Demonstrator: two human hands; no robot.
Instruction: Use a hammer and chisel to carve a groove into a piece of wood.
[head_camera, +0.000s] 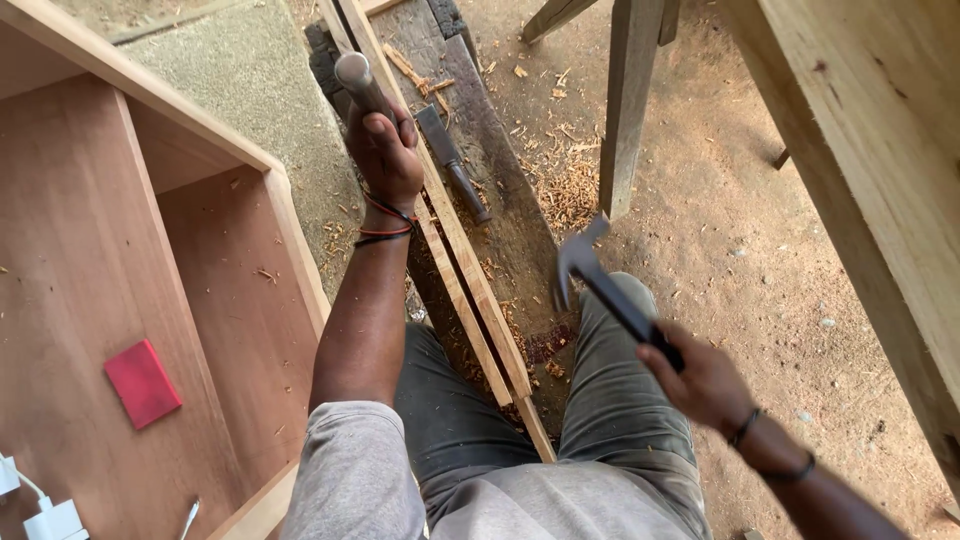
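**Chisel and hammer over a wood strip**

We take the long wood strip (470, 285) as our landmark: it runs from the top of the view down between our knees, lying on a dark plank (510, 215) that rests on the dirt floor.

As for packages, labels and signs, we see little. A flat red rectangular block (143, 382) lies well to the left of the strip, on the inner panel of a reddish-brown wooden cabinet (90, 250). At the cabinet's lower left corner, farther still from the strip, sit a white charger (55, 520) and a white cable. We can read no sign or label anywhere.

Our left hand (385, 155) is wrapped tightly around a chisel (360, 85) with a rounded metal butt end, held just left of the strip near its upper part; the blade end is hidden under the hand, so we cannot tell whether it touches the wood. Red and black bands circle that wrist.

Our right hand (705, 385) is closed around the black handle of a claw hammer (585, 260), low and to the right of the strip. The hammer head sits above our right knee, just right of the strip and well apart from the chisel's butt.

A second chisel (452, 163) lies on the plank just right of the strip, close to our left hand. Wood shavings (565, 185) are scattered farther right, beside a wooden post (628, 110).
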